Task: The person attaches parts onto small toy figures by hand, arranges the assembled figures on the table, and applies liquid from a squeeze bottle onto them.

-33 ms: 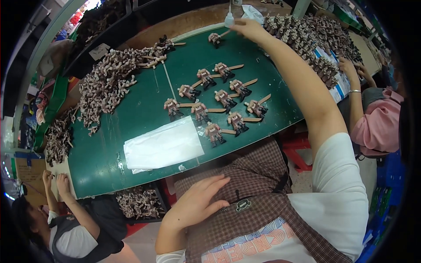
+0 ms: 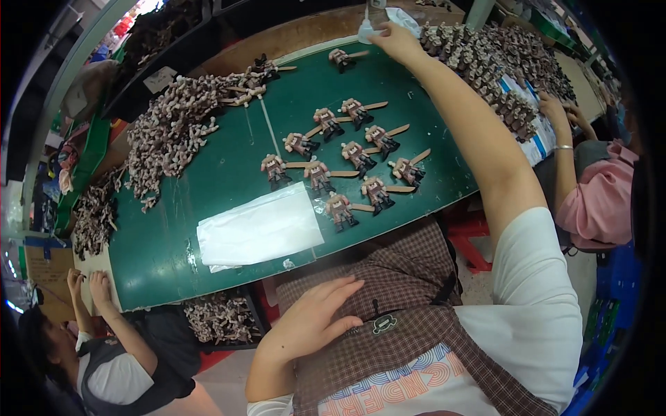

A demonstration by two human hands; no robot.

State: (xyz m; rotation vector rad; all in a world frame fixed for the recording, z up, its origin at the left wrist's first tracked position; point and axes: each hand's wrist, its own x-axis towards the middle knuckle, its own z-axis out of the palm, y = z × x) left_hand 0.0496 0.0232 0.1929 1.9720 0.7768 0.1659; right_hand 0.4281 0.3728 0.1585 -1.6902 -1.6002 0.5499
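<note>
My right hand [image 2: 399, 43] is stretched to the far edge of the green table, its thumb and fingers apart beside a small translucent squeeze bottle [image 2: 365, 30] with a thin nozzle. Whether the fingertips touch the bottle is hard to tell. Just left of that hand lies a single small figurine [image 2: 340, 58] with a brown blade-like piece. Several similar figurines [image 2: 356, 158], with pinkish-brown bodies, dark legs and long brown blades, lie in loose rows at mid-table. My left hand [image 2: 319, 317] is held over my lap above the checked apron [image 2: 402, 260], fingers extended, holding nothing.
A heap of small figure parts [image 2: 163, 132] covers the table's left side. White sheets [image 2: 260, 229] lie near the front edge. Many standing figurines [image 2: 479, 73] fill the far right, by a co-worker's hands [image 2: 553, 111]. Another person's hands [image 2: 100, 288] are at the left end.
My right hand has moved slightly up, away from the lone figurine's blade tip and closer to the squeeze bottle, its fingers parting. My left hand has stayed put.
</note>
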